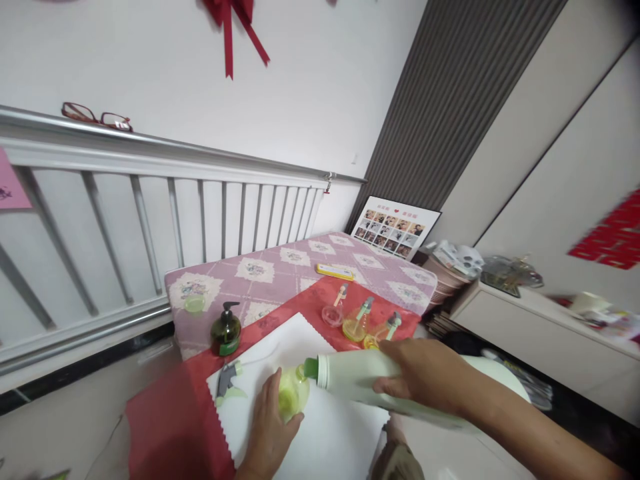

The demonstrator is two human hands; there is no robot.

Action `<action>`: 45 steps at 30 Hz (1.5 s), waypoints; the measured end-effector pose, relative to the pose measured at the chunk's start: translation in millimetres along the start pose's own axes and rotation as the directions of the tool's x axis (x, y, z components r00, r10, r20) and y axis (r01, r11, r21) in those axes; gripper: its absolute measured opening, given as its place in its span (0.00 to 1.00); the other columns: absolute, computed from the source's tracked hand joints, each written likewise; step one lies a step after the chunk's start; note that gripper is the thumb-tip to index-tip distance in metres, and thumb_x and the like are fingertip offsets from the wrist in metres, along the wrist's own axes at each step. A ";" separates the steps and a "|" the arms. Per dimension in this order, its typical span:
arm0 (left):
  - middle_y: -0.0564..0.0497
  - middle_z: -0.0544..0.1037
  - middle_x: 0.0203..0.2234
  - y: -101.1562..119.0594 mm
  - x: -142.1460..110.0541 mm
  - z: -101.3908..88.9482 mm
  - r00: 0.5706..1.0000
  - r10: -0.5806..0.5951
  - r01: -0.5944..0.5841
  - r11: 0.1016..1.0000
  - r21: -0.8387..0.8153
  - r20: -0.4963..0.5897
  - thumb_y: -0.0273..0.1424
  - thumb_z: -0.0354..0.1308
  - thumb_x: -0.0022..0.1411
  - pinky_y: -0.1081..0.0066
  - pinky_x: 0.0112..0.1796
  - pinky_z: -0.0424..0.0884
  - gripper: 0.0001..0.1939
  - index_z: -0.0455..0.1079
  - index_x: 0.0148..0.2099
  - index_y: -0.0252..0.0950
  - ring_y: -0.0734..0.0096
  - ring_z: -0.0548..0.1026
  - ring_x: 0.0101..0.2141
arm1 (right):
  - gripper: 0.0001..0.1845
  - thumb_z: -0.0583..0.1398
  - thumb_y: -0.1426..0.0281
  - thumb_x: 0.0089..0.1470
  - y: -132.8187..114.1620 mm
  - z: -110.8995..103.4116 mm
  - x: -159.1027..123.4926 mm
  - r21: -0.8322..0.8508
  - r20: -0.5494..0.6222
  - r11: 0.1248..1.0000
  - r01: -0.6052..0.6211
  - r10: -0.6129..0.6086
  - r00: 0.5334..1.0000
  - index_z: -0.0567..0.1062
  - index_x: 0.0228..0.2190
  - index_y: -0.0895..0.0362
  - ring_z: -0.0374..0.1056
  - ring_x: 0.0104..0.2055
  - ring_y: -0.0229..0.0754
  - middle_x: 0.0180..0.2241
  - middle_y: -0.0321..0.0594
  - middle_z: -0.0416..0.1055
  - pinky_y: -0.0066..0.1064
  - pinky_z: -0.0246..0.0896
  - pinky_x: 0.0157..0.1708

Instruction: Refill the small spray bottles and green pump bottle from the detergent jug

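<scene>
My right hand (425,377) grips a large white bottle (357,377) with a green spout, tipped on its side so the spout meets the mouth of a small yellow-green bottle (291,393). My left hand (267,423) is wrapped round that small bottle, holding it on a white sheet (320,440). A grey-and-green spray head (229,381) with its tube lies on the sheet just left of my left hand.
The sheet lies on a red cloth (165,427) over a pink patterned tablecloth (280,270). On the table stand a dark green pump bottle (226,330), three small spray bottles (357,321), a green lid (194,304) and a yellow case (335,271). A white railing (150,227) runs behind.
</scene>
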State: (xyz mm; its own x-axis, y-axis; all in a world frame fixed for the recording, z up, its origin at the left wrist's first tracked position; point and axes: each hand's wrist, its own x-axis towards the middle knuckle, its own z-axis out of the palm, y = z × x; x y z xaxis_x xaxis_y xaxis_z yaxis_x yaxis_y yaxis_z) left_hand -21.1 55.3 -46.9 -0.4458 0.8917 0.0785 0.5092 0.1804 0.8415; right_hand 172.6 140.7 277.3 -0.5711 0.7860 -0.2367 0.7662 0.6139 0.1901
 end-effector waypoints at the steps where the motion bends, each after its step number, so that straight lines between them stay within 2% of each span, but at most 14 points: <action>1: 0.42 0.64 0.68 -1.0 -0.2 1.3 1.000 0.004 -0.004 1.000 -0.001 -0.004 0.31 0.58 0.54 0.62 0.67 0.58 0.43 0.49 0.71 0.32 0.60 0.61 0.67 | 0.16 0.62 0.57 0.54 0.2 0.4 -0.2 -0.005 -0.003 1.000 0.003 -0.003 1.000 0.79 0.36 0.57 0.79 0.39 0.63 0.37 0.55 0.83 0.37 0.56 0.31; 11: 0.37 0.66 0.67 -7.7 2.5 9.8 0.996 0.011 -0.015 0.999 -0.047 -0.087 0.30 0.61 0.50 0.56 0.65 0.65 0.45 0.51 0.70 0.31 0.52 0.65 0.66 | 0.18 0.62 0.57 0.54 -1.8 -3.3 -1.3 0.014 0.007 1.000 -0.010 0.010 1.000 0.80 0.37 0.58 0.79 0.41 0.64 0.38 0.56 0.83 0.39 0.60 0.33; 16: 0.36 0.69 0.65 -9.9 3.4 10.3 0.995 -0.024 0.017 0.998 -0.068 -0.097 0.31 0.62 0.48 0.55 0.64 0.67 0.44 0.56 0.67 0.31 0.47 0.68 0.64 | 0.18 0.62 0.57 0.53 -1.2 -3.0 -1.2 0.010 0.018 1.000 -0.011 0.011 1.000 0.80 0.38 0.58 0.79 0.42 0.64 0.40 0.56 0.83 0.40 0.61 0.34; 23: 0.38 0.68 0.65 -9.8 2.7 11.1 0.995 -0.024 0.019 0.999 -0.045 -0.099 0.30 0.61 0.50 0.56 0.65 0.65 0.42 0.57 0.67 0.31 0.52 0.67 0.65 | 0.19 0.62 0.56 0.53 -1.8 -3.8 -1.0 0.015 0.022 1.000 -0.012 0.012 1.000 0.80 0.38 0.58 0.78 0.42 0.65 0.40 0.58 0.83 0.41 0.62 0.34; 27: 0.36 0.69 0.65 -17.2 3.7 16.1 0.995 0.015 -0.019 0.999 -0.034 -0.094 0.31 0.62 0.49 0.56 0.64 0.67 0.42 0.58 0.66 0.30 0.50 0.68 0.64 | 0.19 0.63 0.56 0.52 -2.4 -6.3 -0.6 0.024 0.022 0.999 -0.026 0.026 0.999 0.80 0.39 0.58 0.78 0.43 0.66 0.40 0.58 0.83 0.42 0.63 0.35; 32: 0.33 0.70 0.63 -26.4 7.7 27.7 0.986 0.056 -0.057 0.998 -0.002 -0.155 0.28 0.61 0.47 0.56 0.63 0.68 0.42 0.57 0.65 0.29 0.49 0.69 0.63 | 0.21 0.64 0.55 0.51 -1.6 -6.8 -2.8 0.046 0.002 0.998 -0.030 0.030 1.000 0.81 0.39 0.58 0.78 0.42 0.68 0.39 0.58 0.83 0.44 0.65 0.35; 37: 0.36 0.70 0.64 -24.4 8.6 28.2 0.991 0.041 -0.042 0.999 -0.003 -0.127 0.27 0.61 0.47 0.58 0.65 0.64 0.43 0.55 0.66 0.34 0.53 0.67 0.65 | 0.22 0.65 0.54 0.50 1.0 -2.0 -3.4 0.051 -0.016 0.998 -0.029 0.030 0.999 0.81 0.39 0.59 0.79 0.42 0.69 0.39 0.59 0.83 0.46 0.67 0.36; 41: 0.37 0.67 0.66 -18.3 6.9 20.7 0.995 0.021 -0.021 1.000 -0.001 -0.101 0.27 0.60 0.49 0.60 0.66 0.62 0.43 0.53 0.67 0.33 0.56 0.66 0.66 | 0.22 0.65 0.55 0.51 2.9 0.0 -1.4 0.049 -0.029 0.999 -0.004 0.005 1.000 0.81 0.40 0.60 0.78 0.43 0.69 0.40 0.60 0.83 0.47 0.68 0.37; 45: 0.39 0.66 0.67 -19.5 9.2 15.1 1.000 -0.028 0.027 0.998 -0.049 -0.012 0.30 0.62 0.49 0.60 0.66 0.62 0.43 0.55 0.67 0.33 0.54 0.63 0.67 | 0.21 0.65 0.55 0.52 1.5 -2.1 -0.6 0.037 -0.019 0.999 -0.002 0.003 1.000 0.81 0.38 0.59 0.79 0.43 0.68 0.39 0.59 0.83 0.47 0.68 0.37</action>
State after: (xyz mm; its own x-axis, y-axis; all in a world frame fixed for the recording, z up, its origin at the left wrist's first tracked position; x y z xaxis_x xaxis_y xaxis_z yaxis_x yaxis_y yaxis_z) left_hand -24.0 66.3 -70.7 -0.4685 0.8813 0.0614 0.4603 0.1842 0.8684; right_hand 173.5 141.4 279.8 -0.5745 0.7889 -0.2182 0.7776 0.6092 0.1556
